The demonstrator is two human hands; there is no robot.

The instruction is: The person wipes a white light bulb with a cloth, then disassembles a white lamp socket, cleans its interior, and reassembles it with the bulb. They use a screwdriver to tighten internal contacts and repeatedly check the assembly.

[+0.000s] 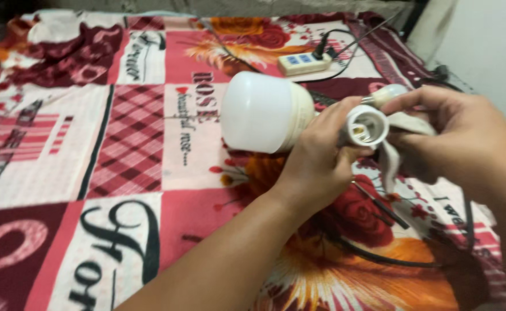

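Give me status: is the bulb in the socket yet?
Not yet. Done: the power strip on the bedspread has a black plug in it. In hand: the left hand holds the large white bulb by its base; the right hand holds the white lamp socket, whose open mouth is empty. Left: bulb and socket are still apart.

I read this as a home bedroom — a printed floral blanket (132,144) covers the surface, white power strip (305,63) lying on it.
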